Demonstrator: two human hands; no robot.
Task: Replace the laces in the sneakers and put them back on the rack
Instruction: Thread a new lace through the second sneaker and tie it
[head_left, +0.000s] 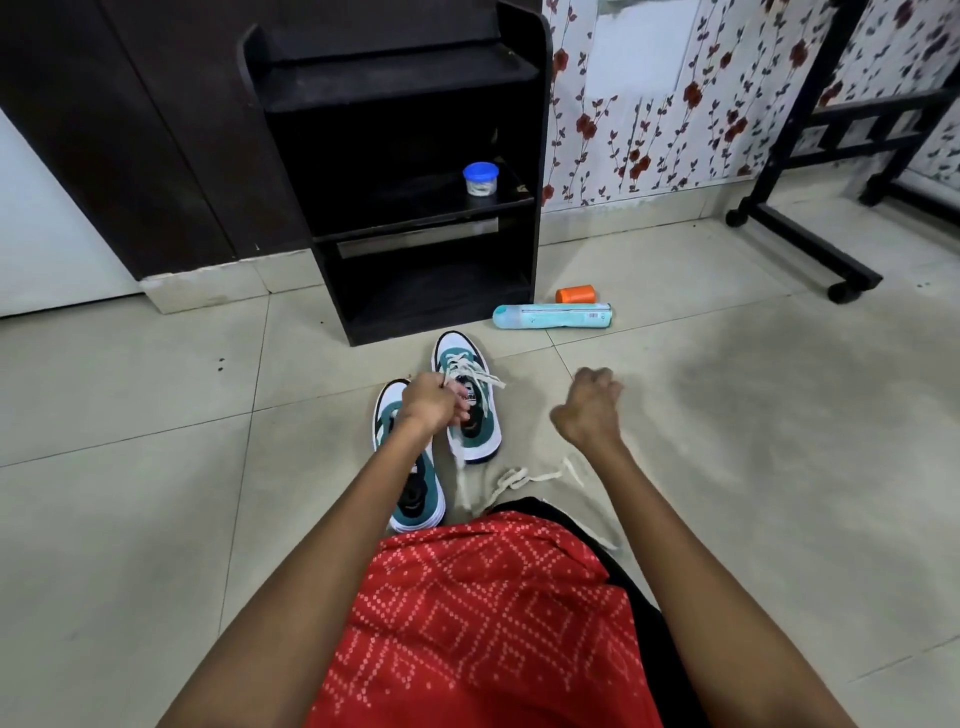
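Observation:
Two teal, white and black sneakers stand side by side on the tiled floor in front of a black shoe rack (535, 156). My left hand (431, 402) pinches the white lace (470, 376) of the right sneaker (470, 410), above its tongue. The left sneaker (415, 488) lies partly under my left forearm. My right hand (592, 410) hovers to the right of the sneakers with fingers curled and nothing seen in it. A loose cream lace (530, 478) lies on the floor beneath it, near my knee.
A blue-lidded jar (480, 179) stands on the rack's middle shelf. A pale spray can (550, 316) and an orange spool (574, 294) lie on the floor right of the rack. A black wheeled stand (810, 244) is at the far right. A red patterned garment (483, 613) covers my lap.

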